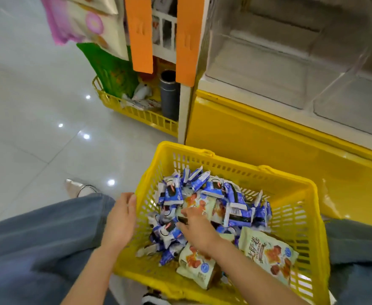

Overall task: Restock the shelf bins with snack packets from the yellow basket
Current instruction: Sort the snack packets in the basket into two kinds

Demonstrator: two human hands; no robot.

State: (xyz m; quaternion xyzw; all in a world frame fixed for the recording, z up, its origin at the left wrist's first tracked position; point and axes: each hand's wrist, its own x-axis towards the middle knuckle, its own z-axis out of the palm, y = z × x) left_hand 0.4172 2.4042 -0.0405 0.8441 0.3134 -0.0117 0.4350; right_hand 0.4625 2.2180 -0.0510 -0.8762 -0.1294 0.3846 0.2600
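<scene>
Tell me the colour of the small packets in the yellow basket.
Blue and white small packets, seen best in the head view.

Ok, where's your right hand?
Head view, bottom centre: the right hand is inside the yellow basket, on the blue packets, next to a green packet.

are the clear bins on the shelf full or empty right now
Empty in the visible part: the clear shelf bins show bare floors, no packets. The snack packets lie in the yellow basket.
</scene>
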